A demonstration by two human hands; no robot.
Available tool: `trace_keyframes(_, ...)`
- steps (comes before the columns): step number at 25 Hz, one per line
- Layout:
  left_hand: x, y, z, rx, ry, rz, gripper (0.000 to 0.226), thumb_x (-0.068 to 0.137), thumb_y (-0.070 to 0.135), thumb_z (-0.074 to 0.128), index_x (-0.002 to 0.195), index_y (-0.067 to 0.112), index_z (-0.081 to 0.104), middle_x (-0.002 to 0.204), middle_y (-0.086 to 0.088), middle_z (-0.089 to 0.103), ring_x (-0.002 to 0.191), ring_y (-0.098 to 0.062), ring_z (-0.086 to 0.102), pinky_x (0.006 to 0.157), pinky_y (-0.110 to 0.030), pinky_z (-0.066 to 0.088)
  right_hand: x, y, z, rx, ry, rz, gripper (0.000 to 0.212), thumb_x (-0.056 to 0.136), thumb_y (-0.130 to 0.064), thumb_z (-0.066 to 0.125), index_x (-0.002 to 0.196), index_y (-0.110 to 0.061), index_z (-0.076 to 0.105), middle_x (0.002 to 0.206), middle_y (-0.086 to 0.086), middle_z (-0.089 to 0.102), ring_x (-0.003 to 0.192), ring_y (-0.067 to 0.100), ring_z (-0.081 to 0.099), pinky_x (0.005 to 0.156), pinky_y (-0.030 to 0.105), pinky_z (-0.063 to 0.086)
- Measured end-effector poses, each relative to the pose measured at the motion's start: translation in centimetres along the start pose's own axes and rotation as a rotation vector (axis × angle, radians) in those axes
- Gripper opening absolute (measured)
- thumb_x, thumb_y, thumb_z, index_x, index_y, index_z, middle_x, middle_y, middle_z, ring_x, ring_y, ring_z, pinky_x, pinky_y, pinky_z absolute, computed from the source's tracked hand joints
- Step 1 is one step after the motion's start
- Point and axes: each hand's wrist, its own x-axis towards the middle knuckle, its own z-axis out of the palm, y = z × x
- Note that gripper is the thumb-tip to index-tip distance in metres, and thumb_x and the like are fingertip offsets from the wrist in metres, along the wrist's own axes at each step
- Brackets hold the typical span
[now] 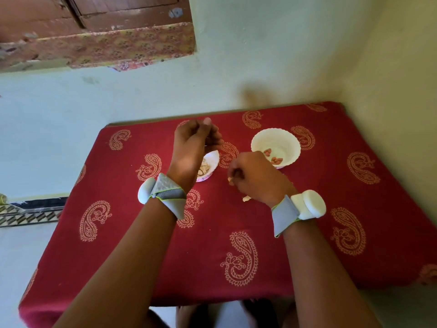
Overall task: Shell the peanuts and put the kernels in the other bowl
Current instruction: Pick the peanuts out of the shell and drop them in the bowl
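Observation:
Two white bowls stand on the red cloth. The smaller bowl [211,165] holds pale unshelled peanuts and is half hidden behind my left wrist. The larger bowl [276,144] to its right holds several pinkish kernels [274,159]. My left hand [197,140] is raised above the smaller bowl, fingers curled, and I cannot tell whether they hold anything. My right hand [254,175] hovers low between the bowls, fingers curled round a pale peanut [231,179] that shows at its left side. A shell scrap [246,198] lies on the cloth beneath that hand.
The table [142,245] is covered by a red paisley cloth and sits in a corner, with pale green walls behind and to the right. A brown window frame is high on the left. Both wrists carry grey straps with white pucks. My feet show under the front edge.

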Motion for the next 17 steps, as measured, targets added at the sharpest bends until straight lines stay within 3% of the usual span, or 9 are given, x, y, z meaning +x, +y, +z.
trace_keyframes(4, 0.1, -0.9, -1.8, 0.158, -0.106, 0.033, 0.021, 0.103, 0.015, 0.061, 0.096, -0.003, 0.067, 0.09, -0.024, 0.069, 0.079, -0.025, 0.069, 0.074, -0.03, 0.058, 2.0, -1.1, 0.8, 0.214, 0.387, -0.032, 0.006, 0.084, -0.005, 0.076, 0.087, -0.009, 0.079, 0.085, 0.011, 0.069, 0.076, 0.026, 0.067, 0.07, 0.038, 0.054)
trace_keyframes(8, -0.1, -1.2, -3.1, 0.146, -0.052, 0.044, 0.006, 0.095, 0.005, 0.071, 0.097, -0.001, 0.069, 0.086, -0.023, 0.07, 0.076, -0.023, 0.069, 0.072, -0.03, 0.061, 3.8, -2.1, 2.5, 0.324, 0.584, -0.061, 0.003, 0.082, -0.002, 0.079, 0.085, -0.003, 0.077, 0.082, 0.013, 0.073, 0.073, 0.028, 0.069, 0.068, 0.043, 0.056)
trace_keyframes(14, 0.0, -1.8, -4.6, -0.136, 0.019, -0.078, 0.003, 0.095, 0.002, 0.069, 0.098, 0.002, 0.069, 0.086, -0.019, 0.067, 0.071, -0.02, 0.063, 0.069, -0.025, 0.057, 4.9, -2.9, 4.2, 0.666, 0.579, -0.064, 0.029, 0.076, 0.004, 0.083, 0.102, -0.008, 0.079, 0.096, 0.008, 0.078, 0.086, 0.019, 0.076, 0.077, 0.038, 0.065)
trace_keyframes(17, 0.1, -1.6, -5.1, -0.268, -0.037, -0.133, 0.005, 0.098, 0.003, 0.064, 0.097, 0.0, 0.067, 0.079, -0.012, 0.067, 0.068, -0.018, 0.062, 0.065, -0.022, 0.056, 5.2, -3.0, 4.3, 0.831, 0.588, -0.064, 0.025, 0.08, 0.002, 0.081, 0.103, -0.006, 0.08, 0.097, 0.01, 0.079, 0.089, 0.021, 0.077, 0.082, 0.041, 0.064)
